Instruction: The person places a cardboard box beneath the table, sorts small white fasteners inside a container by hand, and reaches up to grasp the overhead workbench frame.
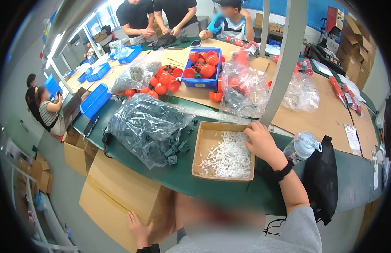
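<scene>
A shallow cardboard box [198,154] stands on the green table edge, holding a heap of small white plastic parts [231,156]. My right hand [261,141] reaches over the box's right side, its fingers at the white parts; whether they hold any is too small to tell. My left hand [139,227] lies with fingers spread on a large closed carton [119,194] below the table. Left of the shallow box, a clear plastic bag [145,122] of dark grey parts lies open, with some parts spilled beside it.
Beyond are a blue bin [196,83] of red cups, loose red cups [162,84], plastic bags [244,90] and a metal post [284,63]. A bottle [303,146] and black bag [324,181] sit at right. Several people are across the table and at far left.
</scene>
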Demonstrator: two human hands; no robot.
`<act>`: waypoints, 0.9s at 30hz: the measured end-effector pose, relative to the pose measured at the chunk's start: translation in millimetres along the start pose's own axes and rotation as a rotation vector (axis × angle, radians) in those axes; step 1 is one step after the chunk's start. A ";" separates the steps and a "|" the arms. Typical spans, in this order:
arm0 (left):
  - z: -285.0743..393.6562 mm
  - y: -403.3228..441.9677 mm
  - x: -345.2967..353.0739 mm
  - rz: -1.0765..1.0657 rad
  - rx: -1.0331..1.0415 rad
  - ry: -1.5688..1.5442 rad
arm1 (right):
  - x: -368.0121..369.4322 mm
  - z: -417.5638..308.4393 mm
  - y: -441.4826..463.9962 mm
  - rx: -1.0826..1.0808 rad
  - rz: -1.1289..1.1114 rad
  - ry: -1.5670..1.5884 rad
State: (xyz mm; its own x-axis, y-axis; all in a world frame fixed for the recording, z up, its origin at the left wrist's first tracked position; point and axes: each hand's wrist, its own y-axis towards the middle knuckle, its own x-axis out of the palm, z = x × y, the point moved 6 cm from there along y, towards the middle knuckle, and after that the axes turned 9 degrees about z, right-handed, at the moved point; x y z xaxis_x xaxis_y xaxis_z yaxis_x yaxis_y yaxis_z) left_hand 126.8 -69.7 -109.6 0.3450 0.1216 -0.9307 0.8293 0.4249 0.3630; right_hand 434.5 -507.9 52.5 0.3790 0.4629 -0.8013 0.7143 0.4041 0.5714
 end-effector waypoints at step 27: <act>3.1 1.7 -2.3 -0.010 -0.024 -0.019 | 31.0 -29.0 -8.0 0.070 -0.403 0.433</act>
State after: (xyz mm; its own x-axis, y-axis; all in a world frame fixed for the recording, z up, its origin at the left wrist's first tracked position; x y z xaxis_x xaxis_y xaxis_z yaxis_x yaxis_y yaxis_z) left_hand 128.8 -72.0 -106.7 0.3450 0.1002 -0.9332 0.8220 0.4477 0.3520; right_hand 423.5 -474.0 28.2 -0.1939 0.5696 -0.7988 0.7948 0.5685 0.2125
